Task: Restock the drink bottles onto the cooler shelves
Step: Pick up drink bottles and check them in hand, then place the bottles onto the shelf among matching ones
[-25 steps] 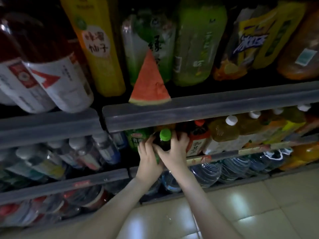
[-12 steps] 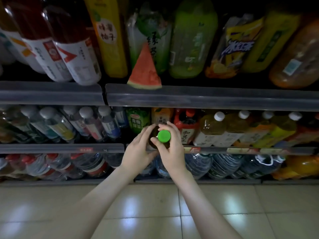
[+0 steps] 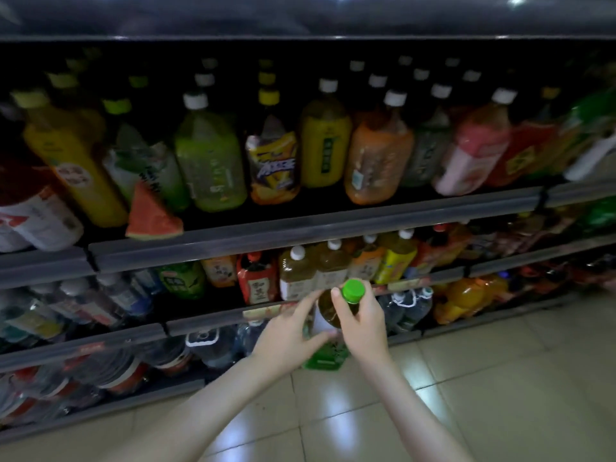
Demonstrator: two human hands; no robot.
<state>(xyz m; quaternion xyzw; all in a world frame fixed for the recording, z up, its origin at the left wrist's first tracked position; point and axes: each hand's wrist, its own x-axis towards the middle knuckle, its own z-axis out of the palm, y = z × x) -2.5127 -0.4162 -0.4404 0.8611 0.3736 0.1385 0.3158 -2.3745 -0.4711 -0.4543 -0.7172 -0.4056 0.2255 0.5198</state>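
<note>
Green-capped bottle [image 3: 328, 315] held just in front of the shelf rail [image 3: 206, 323], long axis near upright, cap tipped toward the rail. Right hand [image 3: 365, 323] grips the neck; left hand [image 3: 286, 335] pinches the body. Shelving likely requires lifting over the rail.

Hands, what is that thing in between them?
A green-capped bottle of brownish drink, gripped by the left hand and the right hand; the head view shows it.

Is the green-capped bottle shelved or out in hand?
Out: left hand and right hand hold the bottle, its base over the floor tiles.
</note>
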